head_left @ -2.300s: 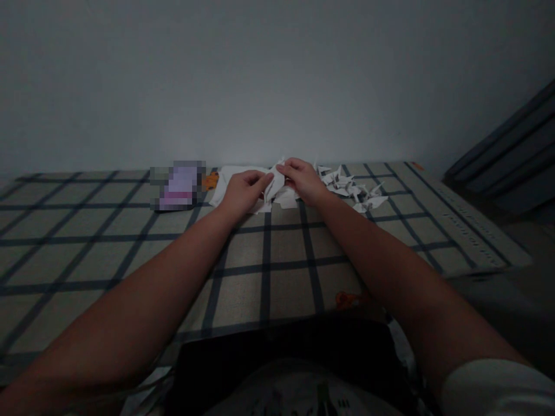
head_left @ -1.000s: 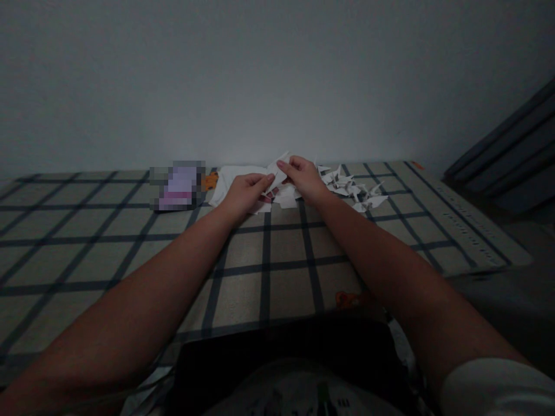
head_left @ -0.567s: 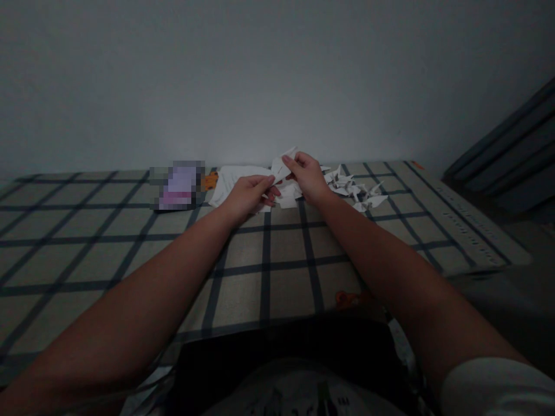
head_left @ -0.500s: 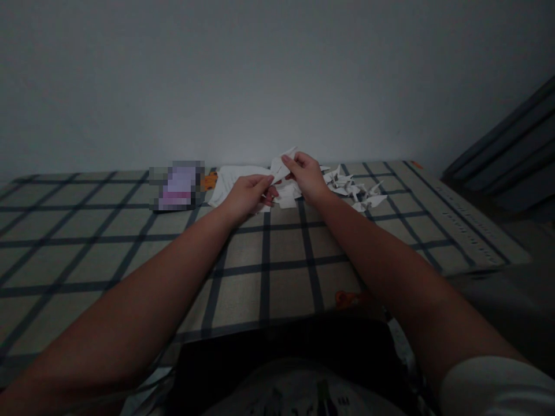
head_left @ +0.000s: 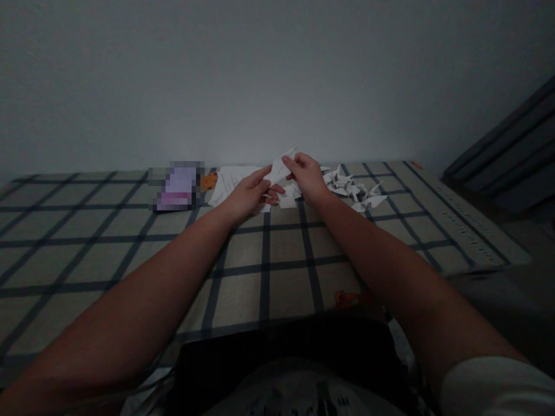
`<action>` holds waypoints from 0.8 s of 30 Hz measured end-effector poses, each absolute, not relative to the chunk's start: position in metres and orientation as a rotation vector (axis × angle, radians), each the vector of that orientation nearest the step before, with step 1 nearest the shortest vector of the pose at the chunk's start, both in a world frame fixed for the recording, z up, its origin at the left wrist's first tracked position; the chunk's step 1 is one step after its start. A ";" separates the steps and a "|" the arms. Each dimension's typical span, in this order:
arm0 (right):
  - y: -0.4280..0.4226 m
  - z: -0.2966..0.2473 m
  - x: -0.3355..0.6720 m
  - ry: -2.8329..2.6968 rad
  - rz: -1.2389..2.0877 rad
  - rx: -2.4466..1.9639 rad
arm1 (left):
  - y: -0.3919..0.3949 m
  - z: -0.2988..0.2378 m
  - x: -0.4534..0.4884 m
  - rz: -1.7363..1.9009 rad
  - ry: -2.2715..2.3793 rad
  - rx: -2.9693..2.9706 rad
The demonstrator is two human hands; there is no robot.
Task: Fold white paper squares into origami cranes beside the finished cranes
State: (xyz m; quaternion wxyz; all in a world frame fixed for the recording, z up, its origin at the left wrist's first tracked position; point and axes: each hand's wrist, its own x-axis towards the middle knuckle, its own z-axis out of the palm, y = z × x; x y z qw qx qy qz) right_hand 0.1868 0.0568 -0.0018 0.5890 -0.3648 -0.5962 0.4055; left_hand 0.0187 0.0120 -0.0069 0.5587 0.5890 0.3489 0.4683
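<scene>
A small folded white paper [head_left: 280,167] is held up above the table, pinched between the thumb and fingers of my right hand [head_left: 307,173]. My left hand [head_left: 252,192] is just left of it with its fingers spread. The left index fingertip is at the paper's lower left edge; whether it touches I cannot tell. Below the hands lie more white paper pieces [head_left: 287,200], partly hidden by them. To the right of my right hand is a heap of folded paper cranes [head_left: 347,184].
White printed sheets [head_left: 229,179] lie behind my left hand, beside an orange item [head_left: 210,181]. A phone with a blurred purple screen [head_left: 177,188] is farther left. The checked tablecloth [head_left: 238,248] covers the table. Near the front edge lies another orange object [head_left: 346,299]. A wall stands behind.
My left thumb and fingers have parted from their pinch on the paper's lower left corner and spread. My right hand still holds the paper in nearly the same place.
</scene>
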 end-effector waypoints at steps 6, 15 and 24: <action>0.050 0.003 0.185 -1.523 1.004 -0.894 | 0.011 -0.006 0.019 1.123 0.867 1.439; 0.048 0.001 0.183 -1.575 0.954 -0.931 | 0.003 0.002 0.020 1.134 0.997 1.446; 0.045 0.000 0.182 -1.679 1.080 -0.900 | 0.006 -0.001 0.019 1.156 1.082 1.498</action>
